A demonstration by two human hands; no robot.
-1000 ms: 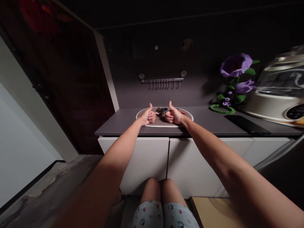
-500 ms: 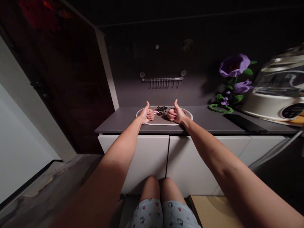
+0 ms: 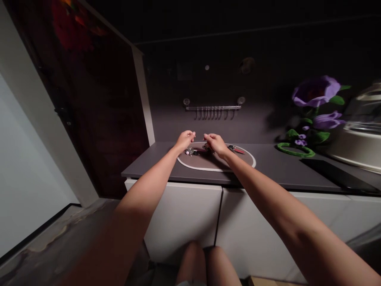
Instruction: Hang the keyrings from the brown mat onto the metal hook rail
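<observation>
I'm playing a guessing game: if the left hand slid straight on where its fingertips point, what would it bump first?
Probably the right hand, whose fingertips face the left hand across a small gap, though depth is unclear.

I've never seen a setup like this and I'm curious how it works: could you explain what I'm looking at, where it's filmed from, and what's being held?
There's no robot here. The arms are a person's own, filmed by a camera worn on the head that looks forward and down. Both hands are bare: the left hand and the right hand are raised over an oval mat, fingers curled. I can't make out anything held in either.

On the mat lie a small dark-and-silvery cluster and a thin red item, too small to name surely. The mat rests on a grey countertop. Towards the right are purple flowers, a flat black object and a pale appliance.
</observation>
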